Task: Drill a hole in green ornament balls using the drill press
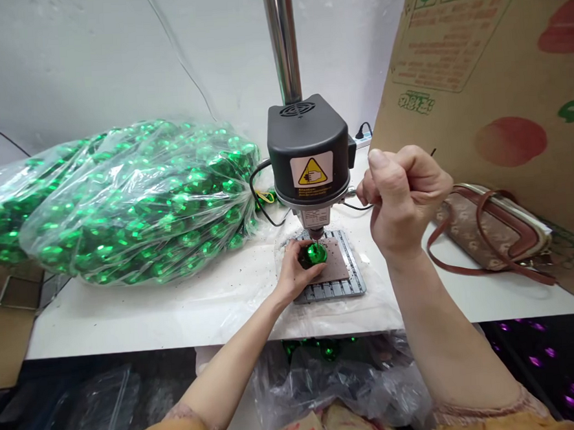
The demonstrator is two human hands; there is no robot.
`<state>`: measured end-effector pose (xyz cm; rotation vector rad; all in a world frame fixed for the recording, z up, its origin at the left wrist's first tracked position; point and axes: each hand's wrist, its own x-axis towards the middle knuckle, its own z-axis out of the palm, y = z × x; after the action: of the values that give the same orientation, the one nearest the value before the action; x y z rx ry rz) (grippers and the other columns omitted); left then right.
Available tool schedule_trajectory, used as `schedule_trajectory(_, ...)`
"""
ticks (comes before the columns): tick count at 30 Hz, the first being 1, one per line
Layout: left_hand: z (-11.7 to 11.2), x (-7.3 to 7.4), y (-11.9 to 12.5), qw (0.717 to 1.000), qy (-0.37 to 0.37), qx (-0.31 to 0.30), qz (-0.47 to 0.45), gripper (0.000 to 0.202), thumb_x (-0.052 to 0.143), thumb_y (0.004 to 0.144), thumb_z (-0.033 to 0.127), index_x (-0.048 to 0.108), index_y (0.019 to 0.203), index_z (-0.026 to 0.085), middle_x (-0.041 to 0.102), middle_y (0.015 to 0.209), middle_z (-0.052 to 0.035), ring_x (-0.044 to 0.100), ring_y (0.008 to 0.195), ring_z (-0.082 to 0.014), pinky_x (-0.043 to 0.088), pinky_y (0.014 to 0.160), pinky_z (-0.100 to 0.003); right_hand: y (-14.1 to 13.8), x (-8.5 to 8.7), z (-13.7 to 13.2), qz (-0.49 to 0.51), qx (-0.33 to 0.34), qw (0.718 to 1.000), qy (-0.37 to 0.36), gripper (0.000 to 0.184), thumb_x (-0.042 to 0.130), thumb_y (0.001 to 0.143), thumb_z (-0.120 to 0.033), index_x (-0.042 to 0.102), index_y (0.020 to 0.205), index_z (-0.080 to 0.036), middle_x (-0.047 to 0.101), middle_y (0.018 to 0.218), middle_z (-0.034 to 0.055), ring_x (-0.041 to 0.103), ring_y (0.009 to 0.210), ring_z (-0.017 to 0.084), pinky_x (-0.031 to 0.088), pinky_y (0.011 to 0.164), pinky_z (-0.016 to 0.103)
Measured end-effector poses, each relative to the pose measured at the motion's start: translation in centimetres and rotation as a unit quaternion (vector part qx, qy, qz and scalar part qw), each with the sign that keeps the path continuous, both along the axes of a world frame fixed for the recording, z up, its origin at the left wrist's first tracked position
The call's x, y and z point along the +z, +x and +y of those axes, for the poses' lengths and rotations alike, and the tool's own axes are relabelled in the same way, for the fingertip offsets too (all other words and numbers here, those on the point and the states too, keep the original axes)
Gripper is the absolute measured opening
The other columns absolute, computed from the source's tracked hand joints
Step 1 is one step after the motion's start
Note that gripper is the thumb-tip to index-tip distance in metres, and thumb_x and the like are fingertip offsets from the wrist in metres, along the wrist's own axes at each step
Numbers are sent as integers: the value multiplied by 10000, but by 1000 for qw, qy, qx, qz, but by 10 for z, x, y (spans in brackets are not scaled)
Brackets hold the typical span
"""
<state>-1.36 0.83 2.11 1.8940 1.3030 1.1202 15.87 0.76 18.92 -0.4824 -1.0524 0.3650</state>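
Under the chuck of a small black drill press [308,152], a shiny green ball [317,253] rests on a brown board [337,260] over the slotted metal base [358,282]. My left hand [297,269] grips the ball from the left, thumb in front and fingers behind. The drill tip meets or nearly meets the ball's top; I cannot tell which. To the right of the press head, my right hand [400,198] is closed around the feed lever [350,193], most of which the fingers hide.
Clear plastic bags of green balls [144,198] fill the table's left. A brown handbag [496,228] lies at right before a large cardboard box [455,101]. More green balls [328,350] sit in plastic below the table edge, with purple shiny items [551,353] at lower right.
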Motion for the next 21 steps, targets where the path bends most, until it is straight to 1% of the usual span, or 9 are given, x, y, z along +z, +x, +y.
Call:
schedule_trajectory(2,-2,0,4,1000,7,15,18,477,879,702,281,675,1128,219,629,1056,-59,611,1035,-258,511,916,-400,0,0,0,1,4,1000,0,446,683,881,-301,368,580,-204,350,499,-80,336,462,36,305,478,259)
schedule_trajectory(4,-3,0,7,1000,-5,16,8,475,870,705,264,662,1129,213,648,1075,-62,620,1053,-261,508,937,-409,0,0,0,1,5,1000,-1,446,683,880,-306,368,581,-205,348,497,-83,332,456,36,299,474,261)
schedule_trajectory(7,-5,-1,10,998,-51,7,-40,493,841,728,251,624,1168,199,688,1081,-61,657,999,-241,527,900,-387,1,0,1,-5,2,1000,-1,446,678,886,-311,367,583,-208,348,501,-82,335,456,38,305,475,262)
schedule_trajectory(10,-4,-2,12,996,-64,13,-54,504,857,703,256,631,1150,198,703,1074,-59,666,985,-249,536,894,-395,1,0,1,-6,4,1000,2,439,679,886,-298,377,581,-207,346,500,-79,338,455,39,306,476,263)
schedule_trajectory(13,-3,-7,13,995,-66,6,-79,519,879,681,264,648,1141,201,700,1117,-71,663,1037,-270,531,953,-428,1,0,0,-2,8,1000,2,429,676,883,-277,382,577,-208,344,490,-81,336,444,44,296,470,272)
schedule_trajectory(17,-1,-16,12,988,-87,-18,-126,589,900,685,296,657,1213,205,682,1216,-105,643,1165,-302,502,1053,-465,1,1,0,-3,8,1000,4,423,674,878,-270,379,581,-210,346,486,-86,337,439,43,302,471,269)
schedule_trajectory(21,-2,-19,10,989,-87,-25,-120,605,892,709,318,645,1251,210,678,1244,-112,636,1195,-311,498,1071,-482,1,-4,-1,-19,3,1000,16,446,657,894,-296,344,588,-212,329,483,-86,322,432,41,296,469,269)
